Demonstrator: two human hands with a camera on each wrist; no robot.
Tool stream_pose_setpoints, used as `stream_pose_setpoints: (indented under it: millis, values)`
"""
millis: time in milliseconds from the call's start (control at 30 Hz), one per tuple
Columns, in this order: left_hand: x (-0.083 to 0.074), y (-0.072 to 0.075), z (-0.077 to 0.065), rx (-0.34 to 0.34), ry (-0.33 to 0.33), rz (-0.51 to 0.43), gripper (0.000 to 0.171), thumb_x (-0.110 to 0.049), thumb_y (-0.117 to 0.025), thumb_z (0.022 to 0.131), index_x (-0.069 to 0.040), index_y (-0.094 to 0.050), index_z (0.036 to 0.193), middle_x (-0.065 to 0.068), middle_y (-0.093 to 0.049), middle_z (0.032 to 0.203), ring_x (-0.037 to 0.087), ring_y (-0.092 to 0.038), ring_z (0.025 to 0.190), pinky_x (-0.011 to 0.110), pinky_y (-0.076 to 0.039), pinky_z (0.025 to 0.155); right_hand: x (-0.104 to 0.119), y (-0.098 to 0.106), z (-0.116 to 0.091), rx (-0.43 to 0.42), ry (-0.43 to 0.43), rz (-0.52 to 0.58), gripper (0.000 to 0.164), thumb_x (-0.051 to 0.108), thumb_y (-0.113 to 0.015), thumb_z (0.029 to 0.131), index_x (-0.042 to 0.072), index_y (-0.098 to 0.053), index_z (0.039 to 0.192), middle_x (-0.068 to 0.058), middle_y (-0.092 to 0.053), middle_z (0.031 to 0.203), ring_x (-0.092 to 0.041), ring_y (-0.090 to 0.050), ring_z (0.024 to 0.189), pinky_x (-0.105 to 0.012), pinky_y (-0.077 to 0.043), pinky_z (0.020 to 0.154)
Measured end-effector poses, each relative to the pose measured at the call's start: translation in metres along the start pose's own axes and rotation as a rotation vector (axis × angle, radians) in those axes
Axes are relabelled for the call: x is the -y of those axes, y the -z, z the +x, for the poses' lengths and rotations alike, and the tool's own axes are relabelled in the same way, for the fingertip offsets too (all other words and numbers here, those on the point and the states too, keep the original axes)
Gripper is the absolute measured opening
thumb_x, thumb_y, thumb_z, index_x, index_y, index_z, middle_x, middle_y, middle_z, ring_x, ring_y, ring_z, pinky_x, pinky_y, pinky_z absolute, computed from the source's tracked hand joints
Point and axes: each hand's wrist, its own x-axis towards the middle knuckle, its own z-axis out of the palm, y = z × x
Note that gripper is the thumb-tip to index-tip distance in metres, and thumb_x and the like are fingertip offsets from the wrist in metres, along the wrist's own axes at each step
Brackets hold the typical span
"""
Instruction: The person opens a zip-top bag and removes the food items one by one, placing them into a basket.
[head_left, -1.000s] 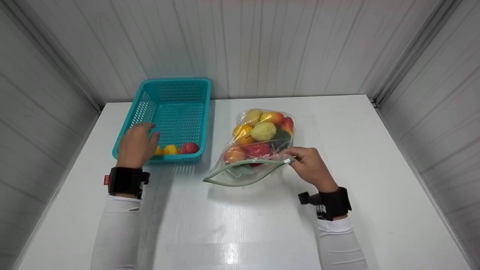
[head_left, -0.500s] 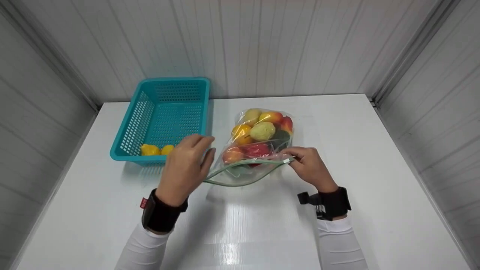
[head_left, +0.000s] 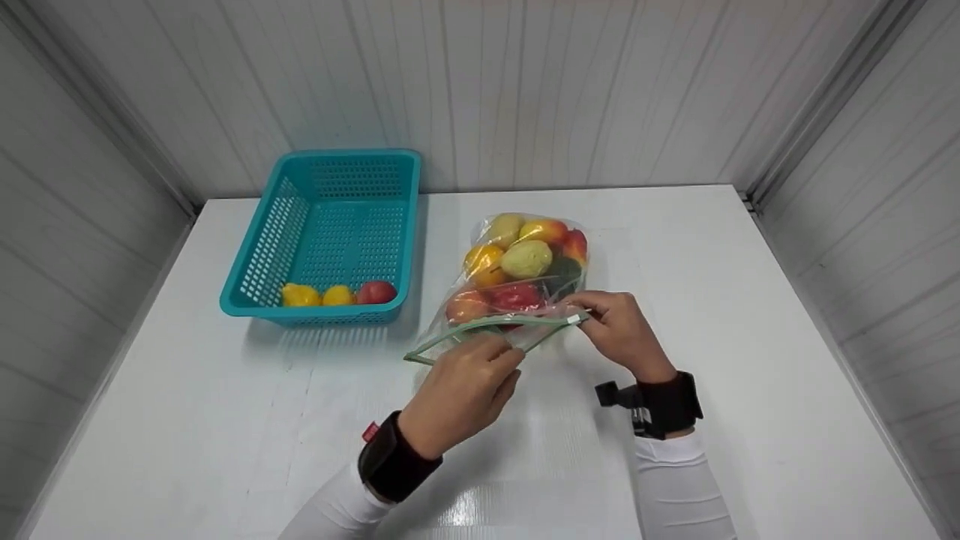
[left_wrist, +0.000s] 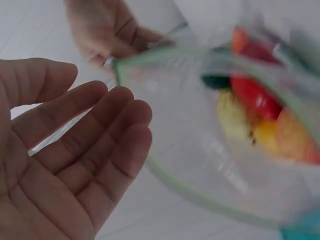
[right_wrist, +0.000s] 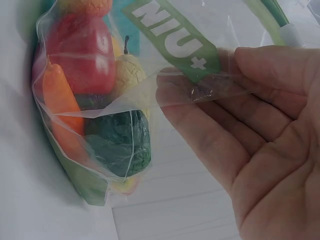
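Head view: pinches a corner of the produce-filled bag [head_left: 517, 320], lying on the table [head_left: 720, 300], with the right hand [head_left: 619, 330]; holds the left hand [head_left: 461, 386] at the bag's mouth. Left wrist view: extends relaxed, unburdened fingers [left_wrist: 112, 142]. Right wrist view: grips the bag between thumb and fingers.

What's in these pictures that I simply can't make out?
Head view: part of the zip bag's green rim, behind the left hand.
Head view: any lettering on the red wrist tag, too small.
Left wrist view: fine detail of the bagged produce, lost to blur.
Left wrist view: most of the turquoise basket, cut off by the frame edge.
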Motion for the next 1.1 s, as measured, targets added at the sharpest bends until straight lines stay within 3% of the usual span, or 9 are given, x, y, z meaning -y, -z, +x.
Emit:
stream_pose_setpoints:
  millis: [233, 533, 700, 867, 1100]
  values:
    - [0.010, -0.033, 0.003, 0.015, 0.051, 0.057, 0.025, -0.005, -0.071, 0.094, -0.005, -0.067, 0.118, 0.007, -0.067, 0.105, 0.022, -0.068, 0.094, 0.034, -0.059, 0.081, -0.002, 0.000, 0.000, -0.008, 0.019, -0.015, 0.015, 0.000, -0.067, 0.097, 0.002, -0.080, 0.103, -0.007, -0.078, 0.098, -0.010, -0.058, 0.076, -0.019, -0.047, 0.069]
    - [0.037, -0.054, 0.007, 0.060, 0.163, 0.204, 0.030, 0.000, -0.068, 0.093, 0.001, -0.065, 0.123, 0.018, -0.069, 0.112, 0.031, -0.067, 0.105, 0.042, -0.058, 0.091, -0.002, 0.000, 0.000, -0.002, 0.012, -0.011, 0.016, 0.000, -0.066, 0.098, 0.004, -0.081, 0.102, -0.006, -0.077, 0.096, -0.011, -0.056, 0.073, -0.020, -0.045, 0.068]
    - [0.052, -0.062, 0.009, 0.028, 0.161, 0.325, 0.028, 0.003, -0.062, 0.093, -0.001, -0.062, 0.121, 0.015, -0.061, 0.113, 0.030, -0.060, 0.106, 0.040, -0.053, 0.096, -0.002, -0.001, 0.000, 0.002, -0.001, 0.003, 0.016, -0.002, -0.067, 0.097, 0.003, -0.081, 0.103, -0.006, -0.078, 0.097, -0.010, -0.058, 0.076, -0.019, -0.047, 0.070]
    - [0.063, -0.065, 0.013, -0.009, 0.178, 0.287, 0.027, 0.004, -0.061, 0.094, -0.002, -0.060, 0.120, 0.014, -0.059, 0.113, 0.031, -0.061, 0.106, 0.039, -0.055, 0.093, -0.001, -0.002, 0.001, 0.001, 0.001, 0.010, 0.016, -0.003, -0.067, 0.096, 0.003, -0.081, 0.102, -0.007, -0.078, 0.098, -0.008, -0.060, 0.079, -0.018, -0.048, 0.072]
    - [0.074, -0.071, 0.020, -0.001, 0.193, 0.252, 0.019, 0.002, -0.057, 0.096, 0.001, -0.059, 0.115, 0.020, -0.063, 0.108, 0.035, -0.064, 0.101, 0.044, -0.055, 0.090, 0.000, -0.002, 0.001, 0.004, 0.010, -0.020, 0.017, -0.003, -0.066, 0.096, 0.003, -0.081, 0.102, -0.007, -0.078, 0.099, -0.009, -0.060, 0.079, -0.019, -0.048, 0.072]
